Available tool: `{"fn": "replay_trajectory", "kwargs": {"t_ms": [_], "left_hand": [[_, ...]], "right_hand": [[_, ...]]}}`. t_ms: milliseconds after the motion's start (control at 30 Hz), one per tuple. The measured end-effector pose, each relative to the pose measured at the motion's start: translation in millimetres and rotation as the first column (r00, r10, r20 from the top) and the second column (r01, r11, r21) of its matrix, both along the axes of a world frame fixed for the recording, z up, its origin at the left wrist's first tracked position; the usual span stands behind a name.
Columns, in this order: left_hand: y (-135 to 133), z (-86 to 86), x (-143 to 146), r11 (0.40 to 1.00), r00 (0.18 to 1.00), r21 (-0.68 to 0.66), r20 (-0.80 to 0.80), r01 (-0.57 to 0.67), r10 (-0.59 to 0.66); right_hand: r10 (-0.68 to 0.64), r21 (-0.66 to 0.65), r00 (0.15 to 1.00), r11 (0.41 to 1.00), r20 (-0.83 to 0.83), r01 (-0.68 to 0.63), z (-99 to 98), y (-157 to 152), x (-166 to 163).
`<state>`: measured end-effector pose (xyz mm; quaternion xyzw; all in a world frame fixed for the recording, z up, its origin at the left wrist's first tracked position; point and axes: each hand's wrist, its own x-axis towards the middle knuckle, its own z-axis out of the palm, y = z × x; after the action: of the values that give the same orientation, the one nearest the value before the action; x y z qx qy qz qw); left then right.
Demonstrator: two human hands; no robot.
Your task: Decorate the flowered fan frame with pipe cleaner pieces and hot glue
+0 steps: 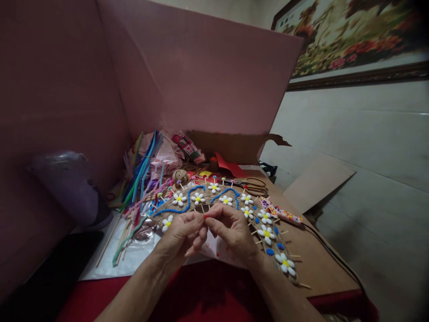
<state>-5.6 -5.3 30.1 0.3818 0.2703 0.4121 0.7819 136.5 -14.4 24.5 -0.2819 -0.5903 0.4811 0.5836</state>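
A woven twine arc (231, 201) lies on the table, dotted with white flowers with yellow centres, blue pipe-cleaner waves and blue dots; thin sticks poke out of its rim. My left hand (181, 235) and my right hand (234, 230) meet at the arc's inner edge. Both are closed in a pinch, fingertips touching one another over a tiny item I cannot name.
Coloured pipe cleaners (142, 172) and wooden sticks lie to the left, with a twine ball (181, 175) behind. Scissors (253, 183) and a patterned glue gun (281, 213) with a black cord sit on the right. A pink board (201, 67) walls the back; a purple object (72, 185) stands left.
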Motion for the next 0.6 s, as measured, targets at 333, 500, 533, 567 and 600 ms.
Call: {"fn": "replay_trajectory", "kwargs": {"t_ms": [333, 500, 533, 567, 600], "left_hand": [[0.0, 0.0, 0.9, 1.0, 1.0, 0.005, -0.019, -0.007, 0.008], [-0.6, -0.4, 0.5, 1.0, 1.0, 0.008, -0.008, 0.002, -0.001], [-0.8, -0.4, 0.5, 1.0, 1.0, 0.005, -0.009, -0.002, 0.002], [-0.9, -0.4, 0.5, 1.0, 1.0, 0.002, -0.008, -0.003, 0.003], [-1.0, -0.4, 0.6, 1.0, 1.0, 0.0, -0.005, -0.003, 0.003]], "right_hand": [[0.007, -0.044, 1.0, 0.999, 0.006, -0.007, 0.1, 0.2, 1.3], [0.02, -0.049, 1.0, 0.999, -0.003, -0.02, -0.1, 0.4, 0.6], [0.013, -0.051, 1.0, 0.999, -0.009, -0.014, -0.2, 0.5, 0.2], [0.005, -0.055, 1.0, 0.998, -0.014, -0.006, -0.2, 0.5, -0.1], [0.001, -0.061, 1.0, 0.998, -0.017, -0.002, -0.3, 0.5, -0.4]]}}
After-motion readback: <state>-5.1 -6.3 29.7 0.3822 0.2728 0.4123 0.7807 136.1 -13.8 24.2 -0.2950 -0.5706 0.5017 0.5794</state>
